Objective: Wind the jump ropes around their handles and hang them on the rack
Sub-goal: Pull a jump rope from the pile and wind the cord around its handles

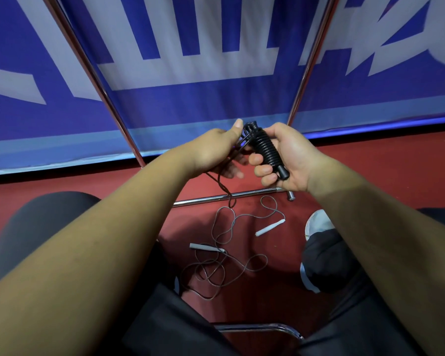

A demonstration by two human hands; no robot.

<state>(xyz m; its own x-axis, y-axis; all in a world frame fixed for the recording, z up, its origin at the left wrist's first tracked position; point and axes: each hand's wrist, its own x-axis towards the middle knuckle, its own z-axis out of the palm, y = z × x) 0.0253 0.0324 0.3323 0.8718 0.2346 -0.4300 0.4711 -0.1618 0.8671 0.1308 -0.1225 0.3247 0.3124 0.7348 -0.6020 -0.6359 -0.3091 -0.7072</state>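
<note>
My right hand (290, 158) grips the black jump rope handles (266, 150), which have black cord coiled tightly round them. My left hand (216, 150) holds the loose black cord (225, 186) beside the top of the handles; the cord hangs down toward the floor. A second jump rope (224, 255) lies loose and tangled on the red floor between my legs, with two pale grey handles (269, 227) and thin dark cord. The chrome rack (95, 73) stands in front of me, two slanted poles and a low crossbar (229, 197).
A blue banner with large white lettering (216, 60) hangs behind the rack. My knees in dark trousers (36, 222) sit at both sides, a white shoe (319, 222) at the right. A chrome chair edge (262, 328) shows at the bottom.
</note>
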